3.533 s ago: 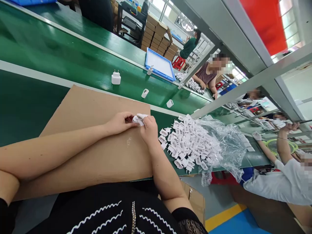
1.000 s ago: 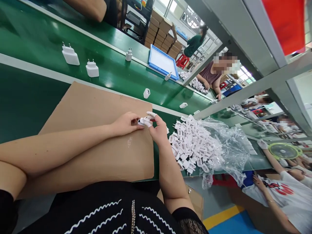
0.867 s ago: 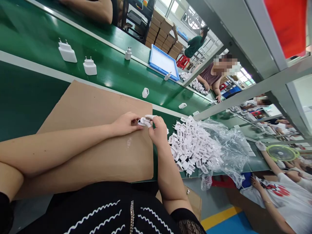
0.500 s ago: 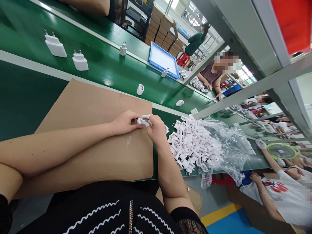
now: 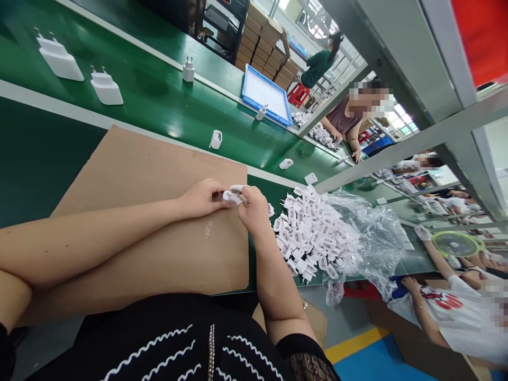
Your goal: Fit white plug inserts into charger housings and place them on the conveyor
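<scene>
My left hand point(image 5: 202, 197) and my right hand point(image 5: 252, 208) meet over the far right part of a brown cardboard sheet point(image 5: 151, 180). Both pinch one small white plug part point(image 5: 230, 196) between their fingertips. The right forefinger wears a white finger cot. Just right of my right hand lies a heap of several white plug parts point(image 5: 313, 233) spilling from a clear plastic bag point(image 5: 369, 238) on the green bench.
White chargers point(image 5: 106, 87) and small white parts point(image 5: 216, 139) ride the green conveyor belt point(image 5: 151, 100) beyond the cardboard. A blue tray point(image 5: 265, 96) sits farther along. Other people work at the right, and stacked cartons point(image 5: 257, 47) stand behind.
The chargers and small parts on the belt have drifted left. My hands stay together on the plug part with only small finger movements; the right forefinger has curled down onto it.
</scene>
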`<action>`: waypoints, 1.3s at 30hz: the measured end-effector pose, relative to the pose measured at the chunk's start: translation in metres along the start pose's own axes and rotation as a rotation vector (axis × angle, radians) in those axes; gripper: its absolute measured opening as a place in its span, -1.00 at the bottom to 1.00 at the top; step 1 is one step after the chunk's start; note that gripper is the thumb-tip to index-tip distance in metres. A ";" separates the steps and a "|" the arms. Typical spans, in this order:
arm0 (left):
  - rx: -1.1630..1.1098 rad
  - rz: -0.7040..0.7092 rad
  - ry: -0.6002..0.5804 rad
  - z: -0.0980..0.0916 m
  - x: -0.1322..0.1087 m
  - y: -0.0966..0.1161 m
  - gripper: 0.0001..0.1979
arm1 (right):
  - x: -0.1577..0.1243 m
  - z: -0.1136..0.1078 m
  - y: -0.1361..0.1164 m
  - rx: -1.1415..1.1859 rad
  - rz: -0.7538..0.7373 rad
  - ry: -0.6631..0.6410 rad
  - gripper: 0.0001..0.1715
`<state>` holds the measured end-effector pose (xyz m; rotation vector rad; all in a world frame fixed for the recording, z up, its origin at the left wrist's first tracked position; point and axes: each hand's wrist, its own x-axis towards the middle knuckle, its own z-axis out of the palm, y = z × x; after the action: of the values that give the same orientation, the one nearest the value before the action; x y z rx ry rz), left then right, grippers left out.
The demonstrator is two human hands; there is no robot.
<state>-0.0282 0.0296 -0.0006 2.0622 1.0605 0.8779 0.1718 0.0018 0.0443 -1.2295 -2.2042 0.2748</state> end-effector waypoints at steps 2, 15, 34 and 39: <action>0.023 0.002 0.009 0.002 -0.002 0.001 -0.59 | 0.001 0.000 -0.002 -0.061 0.033 -0.010 -0.65; 0.325 -0.018 0.061 -0.006 0.024 0.004 -0.68 | -0.014 -0.027 0.020 0.065 0.328 0.095 -0.32; 0.598 -0.515 0.437 -0.101 0.111 -0.049 -0.28 | -0.014 -0.045 0.058 0.426 0.548 0.097 -0.43; 0.535 -0.604 0.255 -0.133 0.094 -0.065 -0.38 | -0.005 -0.040 0.046 0.986 0.562 0.076 -0.59</action>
<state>-0.1183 0.1724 0.0482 1.8532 2.0990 0.5846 0.2299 0.0188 0.0541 -1.1657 -1.2663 1.3157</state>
